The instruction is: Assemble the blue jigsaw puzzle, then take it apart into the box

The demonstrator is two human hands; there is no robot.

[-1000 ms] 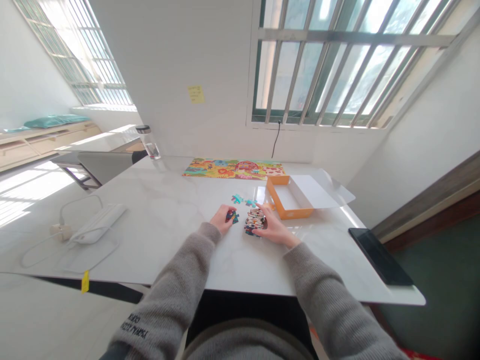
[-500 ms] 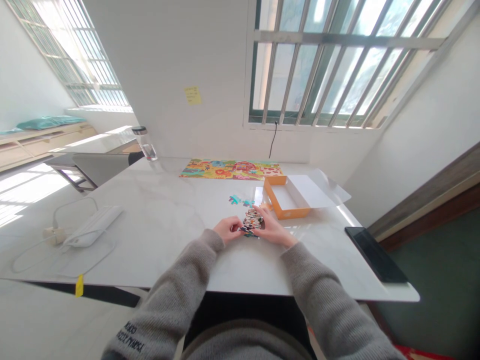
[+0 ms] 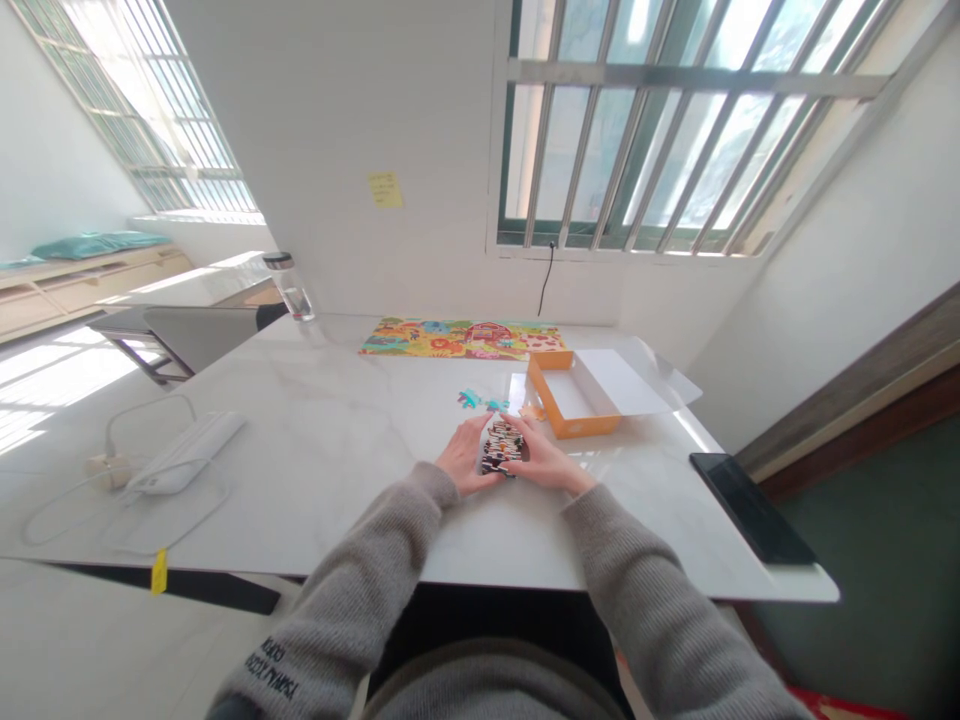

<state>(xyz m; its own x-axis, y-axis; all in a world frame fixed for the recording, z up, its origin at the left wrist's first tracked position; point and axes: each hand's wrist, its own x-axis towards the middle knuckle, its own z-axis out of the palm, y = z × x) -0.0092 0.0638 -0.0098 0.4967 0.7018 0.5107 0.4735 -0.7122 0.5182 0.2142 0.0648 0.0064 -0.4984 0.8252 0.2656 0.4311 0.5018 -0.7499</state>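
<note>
A bunch of jigsaw puzzle pieces (image 3: 501,446), seen mostly by their dark and pale edges, sits low over the white table between my two hands. My left hand (image 3: 465,460) closes on it from the left, thumb along the near side. My right hand (image 3: 546,460) grips the other side, with its thumb across the near right corner. Just beyond the fingers lie a loose teal puzzle piece (image 3: 469,399), a second teal piece (image 3: 496,405) and an orange piece (image 3: 532,411). The undersides of the bunched pieces are hidden.
An open orange box (image 3: 585,428) stands to the right, a clear sheet (image 3: 660,380) beside it. Behind lies a colourful farm picture strip (image 3: 461,340). A bottle (image 3: 291,288), a white power strip (image 3: 187,455) with cables and a black tablet (image 3: 750,510) are near the table's edges.
My left hand has shifted from pinching at the near left corner to lying along the left side of the bunched pieces. The pieces look more squared up. My right hand stays nearly in place.
</note>
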